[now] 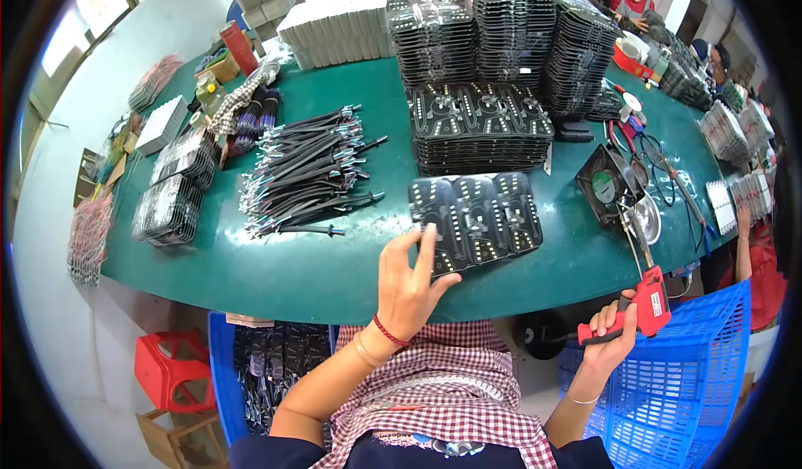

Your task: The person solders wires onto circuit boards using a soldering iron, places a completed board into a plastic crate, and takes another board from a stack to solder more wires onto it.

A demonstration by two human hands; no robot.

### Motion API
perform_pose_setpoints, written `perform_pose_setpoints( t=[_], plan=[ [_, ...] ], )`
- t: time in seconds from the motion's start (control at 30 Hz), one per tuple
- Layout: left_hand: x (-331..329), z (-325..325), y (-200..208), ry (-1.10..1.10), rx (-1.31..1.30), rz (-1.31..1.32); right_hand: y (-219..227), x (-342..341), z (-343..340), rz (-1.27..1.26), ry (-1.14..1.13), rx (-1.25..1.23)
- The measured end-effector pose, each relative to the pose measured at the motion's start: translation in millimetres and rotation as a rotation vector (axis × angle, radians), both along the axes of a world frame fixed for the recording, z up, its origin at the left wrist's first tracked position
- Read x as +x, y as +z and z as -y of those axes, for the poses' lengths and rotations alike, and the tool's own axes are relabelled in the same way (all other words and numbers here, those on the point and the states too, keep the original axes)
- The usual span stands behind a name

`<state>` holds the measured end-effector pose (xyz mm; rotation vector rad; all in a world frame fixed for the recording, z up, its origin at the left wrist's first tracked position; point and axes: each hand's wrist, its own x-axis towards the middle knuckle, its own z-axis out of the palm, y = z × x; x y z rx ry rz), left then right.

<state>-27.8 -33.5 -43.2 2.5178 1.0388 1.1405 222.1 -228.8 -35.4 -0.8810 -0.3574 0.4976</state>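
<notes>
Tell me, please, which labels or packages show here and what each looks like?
Label: small white rectangle on the red soldering gun in the right hand.
Round label: green-and-white disc at the centre of the black fan, right of the table.
White boxes: stacked rows, far table edge.

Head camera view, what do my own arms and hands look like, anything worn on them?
Both forearms are bare, with no sleeves and no gloves. The left hand has a red cord bracelet at the wrist, with a thin pale band just below it. The right hand has a thin light bangle further down the forearm.
</notes>
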Motion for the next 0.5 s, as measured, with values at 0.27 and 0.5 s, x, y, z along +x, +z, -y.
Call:
perform_pose_setpoints(
  t=[0.27, 0.5],
  plan=[
    [35, -24, 27, -0.260, -0.424, 0.275, 2, -5, -4, -0.020, 0.057, 0.002],
    [116, -98, 43, -0.522, -1.567, 1.331, 7, -5, 10, -0.019, 0.044, 0.053]
  ],
)
